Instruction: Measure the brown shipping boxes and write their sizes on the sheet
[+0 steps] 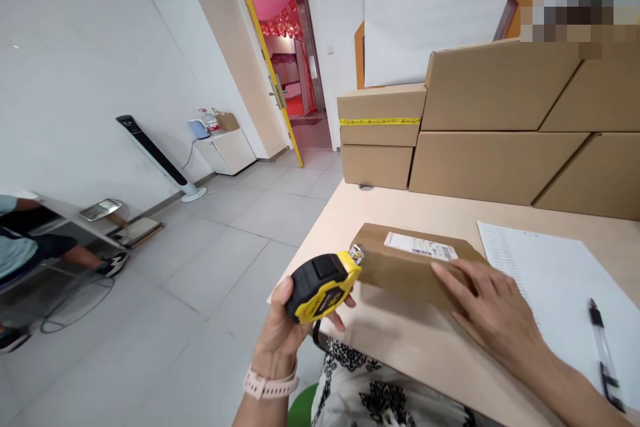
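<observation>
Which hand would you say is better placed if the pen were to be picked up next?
Probably the right hand: it rests on the cardboard package, appears to hold nothing, and is nearer the pen. The left hand is occupied with the tape measure.

Parcel lay on the table, with a label on its top. Paper lay just right of the parcel, and a pen rested on the paper's right part. Stacked boxes stood behind both, along the table's far side. Tape measure was in the left hand, left of the parcel. Beyond the table's left side, the fan stood on the floor, left of the cabinet; bottle stood on the cabinet.
</observation>
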Tool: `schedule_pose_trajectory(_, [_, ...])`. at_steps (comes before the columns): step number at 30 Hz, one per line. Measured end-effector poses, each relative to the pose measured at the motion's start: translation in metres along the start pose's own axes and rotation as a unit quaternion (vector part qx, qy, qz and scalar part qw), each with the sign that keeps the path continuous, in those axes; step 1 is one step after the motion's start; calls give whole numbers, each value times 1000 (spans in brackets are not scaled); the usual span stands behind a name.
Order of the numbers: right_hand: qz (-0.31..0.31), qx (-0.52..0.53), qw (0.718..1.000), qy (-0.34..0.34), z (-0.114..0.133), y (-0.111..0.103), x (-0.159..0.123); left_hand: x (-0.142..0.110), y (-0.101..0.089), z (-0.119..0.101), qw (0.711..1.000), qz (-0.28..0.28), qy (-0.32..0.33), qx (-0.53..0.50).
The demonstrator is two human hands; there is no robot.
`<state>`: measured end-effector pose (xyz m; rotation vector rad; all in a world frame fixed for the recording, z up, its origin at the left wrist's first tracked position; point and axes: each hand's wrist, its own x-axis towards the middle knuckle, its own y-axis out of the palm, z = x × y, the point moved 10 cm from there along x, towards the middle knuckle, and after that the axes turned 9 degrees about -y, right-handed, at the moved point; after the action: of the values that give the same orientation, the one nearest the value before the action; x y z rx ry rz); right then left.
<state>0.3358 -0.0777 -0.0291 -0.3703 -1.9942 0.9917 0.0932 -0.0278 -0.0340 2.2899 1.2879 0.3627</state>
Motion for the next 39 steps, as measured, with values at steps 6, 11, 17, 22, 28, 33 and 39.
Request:
schedule_pose_trajectory(6, [-36,95,994,45,23,-4,-51,5,33,30,991,83,-102,3])
schedule_pose_trajectory(11, [-36,372,898,231,-1,-10,-37,14,59,68,962,121,-240,49])
schedule_pose_trajectory(17, [-59,561,789,243,8,-9,-1,24,69,70,949,133,-271,93])
schedule_pose_trajectory(22, [-59,540,744,390,-64,20,-41,44,32,37,953,63,-222,194])
schedule_pose_trajectory(28, [-86,472,702,526,-141,54,-98,73,-42,7,955,-34,-195,219])
schedule_pose_trajectory(33, [-57,513,694,502,-128,78,-94,90,-70,10,951,-68,-207,218])
schedule_pose_trajectory(39, [-71,504,733,452,-122,74,-85,94,-79,8,956,-80,-191,206])
